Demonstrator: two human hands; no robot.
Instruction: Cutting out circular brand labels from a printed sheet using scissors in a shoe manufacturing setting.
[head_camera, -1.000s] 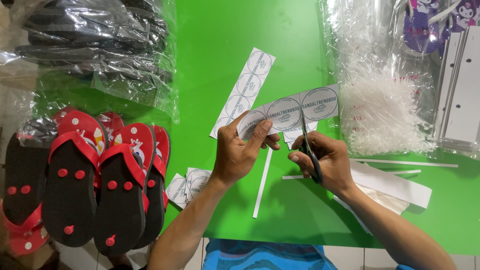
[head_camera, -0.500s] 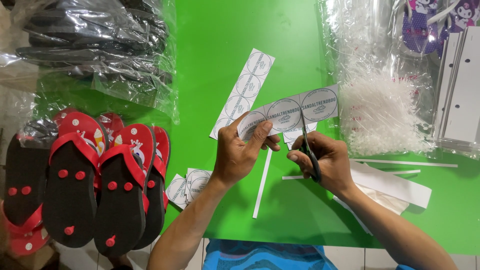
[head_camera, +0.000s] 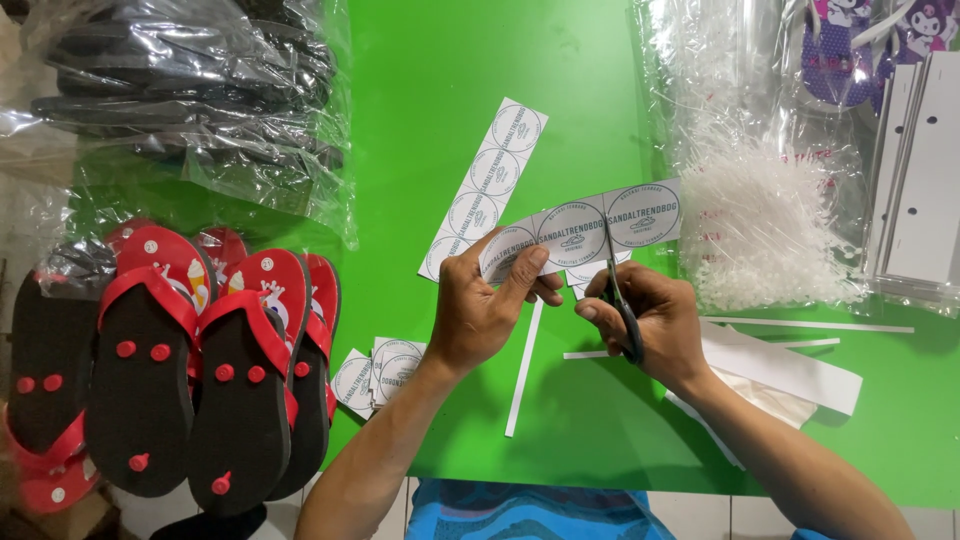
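Holding the label strip (head_camera: 585, 232) at frame centre, the left hand (head_camera: 480, 310) pinches it. Right hand (head_camera: 645, 325) fingers grip scissors (head_camera: 622, 305); cutting between the circles seems best.

Left hand (head_camera: 480, 310) pinches with fingers curled; right hand (head_camera: 650, 320) is closed in a grip.

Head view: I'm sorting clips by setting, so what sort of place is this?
Likely a small sandal packing workbench: red and black flip-flops stacked at the side, bagged sandals, and a label strip held by the left hand while the right hand cuts with scissors.
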